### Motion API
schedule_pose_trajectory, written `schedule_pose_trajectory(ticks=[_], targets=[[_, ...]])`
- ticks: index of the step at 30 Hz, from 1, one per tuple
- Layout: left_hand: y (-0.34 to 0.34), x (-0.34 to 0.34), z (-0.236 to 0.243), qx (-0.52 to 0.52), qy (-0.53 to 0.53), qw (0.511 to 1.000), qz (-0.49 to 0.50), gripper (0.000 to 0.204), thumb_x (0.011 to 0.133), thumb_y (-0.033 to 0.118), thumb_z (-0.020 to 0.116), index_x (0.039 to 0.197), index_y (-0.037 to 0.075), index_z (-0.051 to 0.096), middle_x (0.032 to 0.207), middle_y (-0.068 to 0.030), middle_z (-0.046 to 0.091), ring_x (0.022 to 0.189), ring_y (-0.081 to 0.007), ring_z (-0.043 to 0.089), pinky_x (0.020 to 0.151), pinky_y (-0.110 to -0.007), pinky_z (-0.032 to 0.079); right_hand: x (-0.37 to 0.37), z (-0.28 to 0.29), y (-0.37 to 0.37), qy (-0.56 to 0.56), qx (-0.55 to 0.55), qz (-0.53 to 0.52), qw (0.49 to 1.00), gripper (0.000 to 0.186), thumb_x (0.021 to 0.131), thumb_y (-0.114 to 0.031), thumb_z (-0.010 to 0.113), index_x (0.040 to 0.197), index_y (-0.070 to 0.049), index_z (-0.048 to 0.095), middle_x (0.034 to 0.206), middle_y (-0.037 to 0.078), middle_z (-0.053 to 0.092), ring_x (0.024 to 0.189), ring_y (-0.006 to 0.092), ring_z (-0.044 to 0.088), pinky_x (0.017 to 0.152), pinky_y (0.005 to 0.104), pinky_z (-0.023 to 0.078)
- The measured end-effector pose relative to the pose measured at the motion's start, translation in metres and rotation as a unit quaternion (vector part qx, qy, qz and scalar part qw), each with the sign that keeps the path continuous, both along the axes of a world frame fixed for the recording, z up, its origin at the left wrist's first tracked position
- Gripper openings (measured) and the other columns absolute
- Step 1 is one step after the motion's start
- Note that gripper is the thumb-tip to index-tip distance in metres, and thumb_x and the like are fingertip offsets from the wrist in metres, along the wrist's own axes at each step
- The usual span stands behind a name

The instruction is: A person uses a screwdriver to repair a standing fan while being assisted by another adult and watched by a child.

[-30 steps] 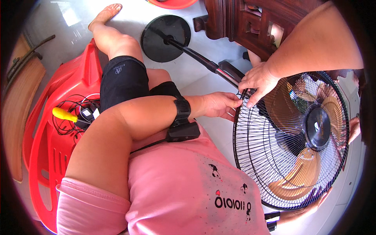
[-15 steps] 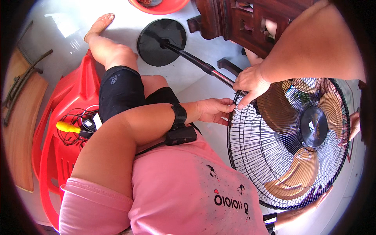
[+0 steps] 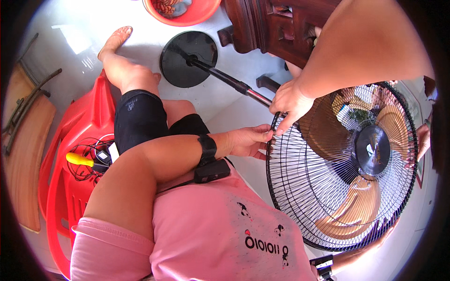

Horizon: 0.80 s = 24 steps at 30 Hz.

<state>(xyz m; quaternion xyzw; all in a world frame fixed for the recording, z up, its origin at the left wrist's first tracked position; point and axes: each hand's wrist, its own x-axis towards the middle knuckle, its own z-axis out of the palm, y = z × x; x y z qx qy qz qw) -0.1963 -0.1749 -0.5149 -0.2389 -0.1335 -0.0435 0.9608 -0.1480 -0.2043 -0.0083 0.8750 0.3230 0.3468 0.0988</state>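
A black pedestal fan leans toward me, its wire fan guard (image 3: 300,187) facing up over brown blades and a dark round hub (image 3: 372,150). My left hand (image 3: 249,141), with a black band at the wrist, pinches the guard's left rim with thumb and forefinger; any small part between them is too small to make out. My right hand (image 3: 385,235) grips the lower right rim from below, its fingers partly hidden behind the wires. Another person's hand (image 3: 291,104) presses on the rim just above my left fingertips. That person's other hand (image 3: 423,140) holds the right rim.
The fan's pole (image 3: 229,80) runs to a round black base (image 3: 187,70) on the floor. A red plastic chair (image 3: 86,126) carries a yellow-handled screwdriver (image 3: 79,159) and tangled cables. Dark carved wooden furniture (image 3: 255,28) and a red basin (image 3: 187,18) stand at the far side.
The whole view has shifted slightly, so the fan and my arm sit a little farther left. Both my hands and the other person's hands keep their places on the guard.
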Motion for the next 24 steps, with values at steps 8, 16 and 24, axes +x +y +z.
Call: schedule_pose_trajectory(ticks=[8,16,24], targets=[[0.04,-0.038,0.029,0.142,0.146,0.979,0.012,0.063,0.1,0.036,0.062,0.154,0.017,0.035,0.13,-0.0012,0.057,0.117,-0.0217,0.058,0.101,-0.048,0.049,-0.007,-0.004,-0.006,0.009,0.027,0.012,1.0,0.056,0.104,-0.045,0.045,0.143,-0.006,0.053,0.141,0.013,0.057,0.125,0.0223,0.056,0.097,0.036,0.051],[0.04,-0.04,0.032,0.209,0.155,0.966,0.012,0.051,0.106,0.03,0.051,0.154,0.018,0.037,0.13,0.0013,0.058,0.118,-0.0186,0.058,0.1,-0.042,0.053,-0.017,-0.02,0.014,0.018,0.022,0.02,0.999,0.057,0.104,-0.046,0.044,0.144,-0.006,0.053,0.142,0.013,0.056,0.125,0.0227,0.056,0.097,0.0364,0.051],[0.04,-0.04,0.028,0.221,0.173,0.96,0.02,0.058,0.104,0.025,0.054,0.156,0.009,0.032,0.124,-0.0072,0.062,0.109,-0.0241,0.064,0.09,-0.043,0.058,0.005,-0.009,0.001,0.03,0.019,0.02,0.999,0.057,0.104,-0.046,0.043,0.144,-0.006,0.053,0.142,0.013,0.055,0.126,0.0232,0.055,0.097,0.0368,0.052]])
